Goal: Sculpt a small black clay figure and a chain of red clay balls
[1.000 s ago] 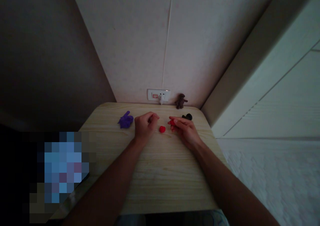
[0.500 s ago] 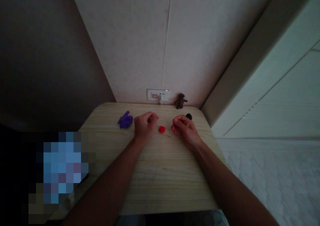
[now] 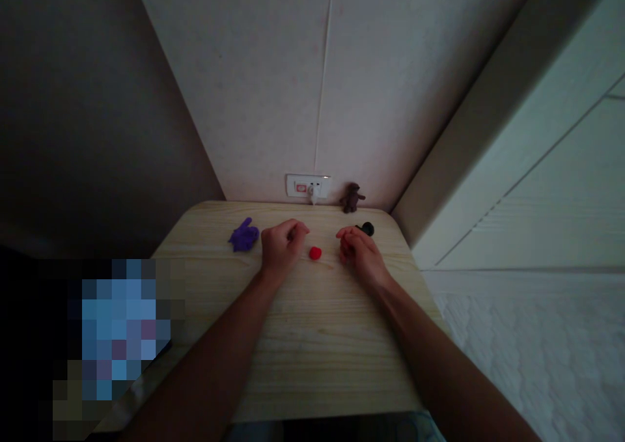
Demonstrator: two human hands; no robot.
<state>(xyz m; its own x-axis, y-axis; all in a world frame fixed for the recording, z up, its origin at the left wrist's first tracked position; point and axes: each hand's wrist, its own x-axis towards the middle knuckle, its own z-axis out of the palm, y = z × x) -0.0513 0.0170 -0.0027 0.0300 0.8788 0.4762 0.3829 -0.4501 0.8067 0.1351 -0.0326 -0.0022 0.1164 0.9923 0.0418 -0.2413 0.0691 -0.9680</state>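
Observation:
My right hand (image 3: 362,254) is closed with its fingers curled round a small lump of red modelling clay (image 3: 347,239), partly hidden behind the fingers. My left hand (image 3: 282,247) rests on the table in a loose fist, thumb side up, and nothing shows in it. Between the two hands lies a small red clay ball (image 3: 315,253), touched by neither. A purple clay shape (image 3: 244,235) with a raised piece sits just left of my left hand. Beyond my right hand is a black round piece (image 3: 368,229), partly covered by the fingers.
The pale wooden table (image 3: 312,351) meets the wall at its far edge. A small brown figure (image 3: 352,198) stands there, right of a wall socket (image 3: 308,186) with a white plug in it. A cabinet (image 3: 517,181) rises on the right. A pixelated patch covers the lower left.
The fingers of my right hand have shifted around the red clay, and the hand has turned slightly. My left hand and the things on the table stay put.

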